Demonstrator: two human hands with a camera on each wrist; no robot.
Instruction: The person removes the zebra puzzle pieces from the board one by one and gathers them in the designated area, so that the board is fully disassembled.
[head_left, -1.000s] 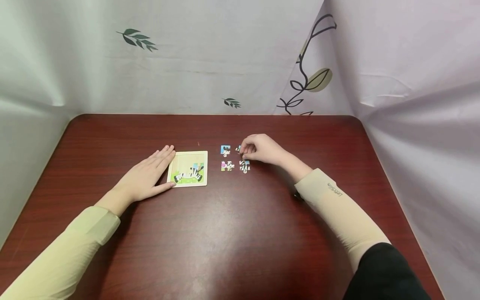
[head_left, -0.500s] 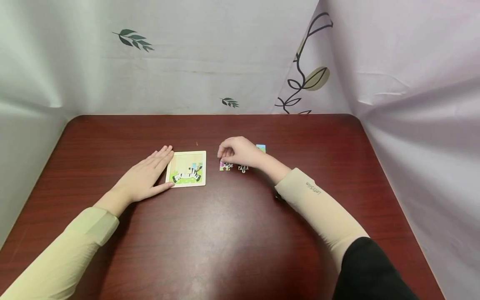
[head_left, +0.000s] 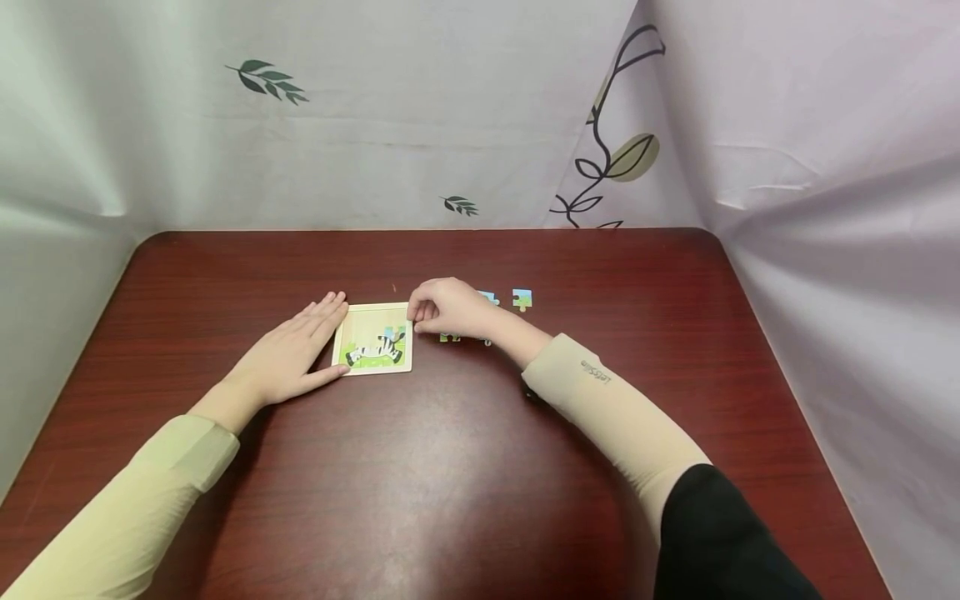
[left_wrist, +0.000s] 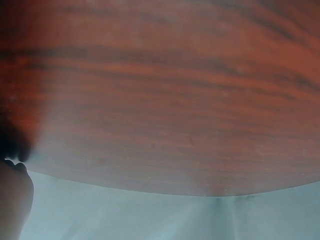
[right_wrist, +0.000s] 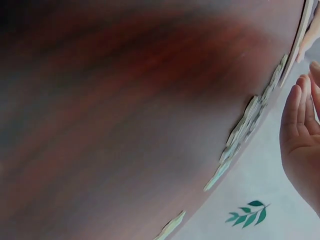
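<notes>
A small wooden puzzle tray (head_left: 409,357) lies left of centre in the head view, a partly filled zebra picture (head_left: 375,350) in its lower part. My left hand (head_left: 288,354) rests flat with straight fingers on its left edge, thumb at the lower left corner. At the tray's upper right edge is my right hand (head_left: 453,308), thumb and index finger bent toward each other. Whether a piece sits between them is hidden. Under and behind that hand, loose puzzle pieces (head_left: 522,298) show partly. The right wrist view has the right hand (right_wrist: 302,145) beyond a row of pieces (right_wrist: 242,127).
A dark red wooden table (head_left: 420,483) carries everything. Pale cloth (head_left: 360,133) with leaf prints hangs along its back and sides. My right forearm (head_left: 615,408) crosses the table to the right of the tray. The left wrist view shows mostly tabletop (left_wrist: 165,115).
My right hand has moved left, from over the loose pieces to the tray's right edge, uncovering a blue-and-green piece at the far right. The left hand and tray have stayed put.
</notes>
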